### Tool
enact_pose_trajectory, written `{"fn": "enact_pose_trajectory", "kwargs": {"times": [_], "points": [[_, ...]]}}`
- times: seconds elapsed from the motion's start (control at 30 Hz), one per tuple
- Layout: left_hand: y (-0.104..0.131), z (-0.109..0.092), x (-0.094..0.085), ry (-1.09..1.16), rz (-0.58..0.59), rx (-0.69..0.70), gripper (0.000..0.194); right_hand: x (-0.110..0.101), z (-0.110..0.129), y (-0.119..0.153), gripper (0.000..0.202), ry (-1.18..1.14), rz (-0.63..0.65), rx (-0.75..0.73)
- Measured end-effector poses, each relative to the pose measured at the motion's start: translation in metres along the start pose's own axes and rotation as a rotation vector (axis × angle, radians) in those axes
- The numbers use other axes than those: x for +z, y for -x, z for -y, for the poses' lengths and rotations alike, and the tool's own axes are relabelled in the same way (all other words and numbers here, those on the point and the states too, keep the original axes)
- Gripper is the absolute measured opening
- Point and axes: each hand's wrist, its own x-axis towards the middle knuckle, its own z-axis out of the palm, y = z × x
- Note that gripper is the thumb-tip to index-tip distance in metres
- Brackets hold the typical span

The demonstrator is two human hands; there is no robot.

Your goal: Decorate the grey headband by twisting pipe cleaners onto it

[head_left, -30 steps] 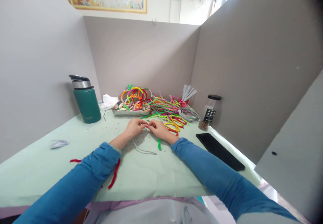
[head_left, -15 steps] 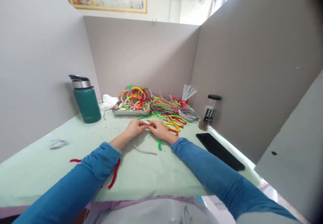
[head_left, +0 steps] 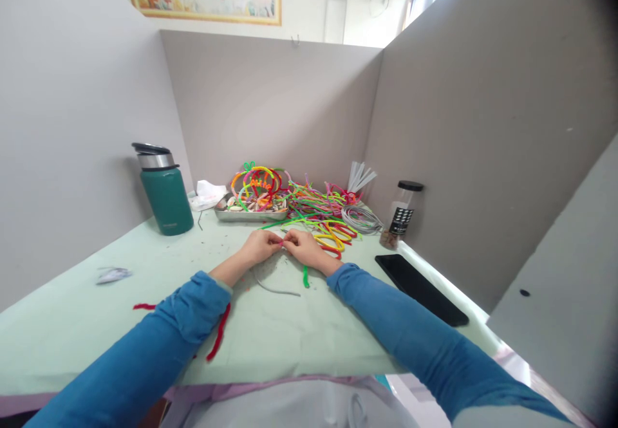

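Note:
My left hand point(head_left: 261, 246) is closed, thumb and fingertips pinched together, above the middle of the table. Its tips meet those of my right hand point(head_left: 302, 246), which is pinched in the same way. Between them shows a small bit of pink pipe cleaner point(head_left: 282, 244), mostly hidden by the fingers. A short green pipe cleaner point(head_left: 306, 277) sticks out below my right wrist. In front of the hands lies a bent grey wire point(head_left: 280, 291). A red pipe cleaner point(head_left: 219, 334) passes under my left sleeve. Yellow and red pipe cleaner loops point(head_left: 333, 238) are just right of my right hand.
A metal tray point(head_left: 251, 216) holds colourful bent pipe cleaner shapes, beside a tangled pile of pipe cleaners point(head_left: 316, 201) and coiled grey wire point(head_left: 362, 220). A green bottle point(head_left: 167, 199) stands left. At right are a clear jar point(head_left: 400, 219) and a black phone-like slab point(head_left: 420, 289). Partitions surround the table.
Both hands stay almost in place, with slight finger movement. The pink bit between the fingertips shows more clearly now. The grey wire's left end has shifted slightly.

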Motion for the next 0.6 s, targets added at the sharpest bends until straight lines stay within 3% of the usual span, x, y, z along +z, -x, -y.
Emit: {"fn": "enact_pose_trajectory", "kwargs": {"times": [0.6], "points": [[0.0017, -0.0037, -0.0029, -0.071, -0.001, 0.023, 0.03, -0.0018, 0.0036, 0.0005, 0.009, 0.006, 0.006, 0.015]]}}
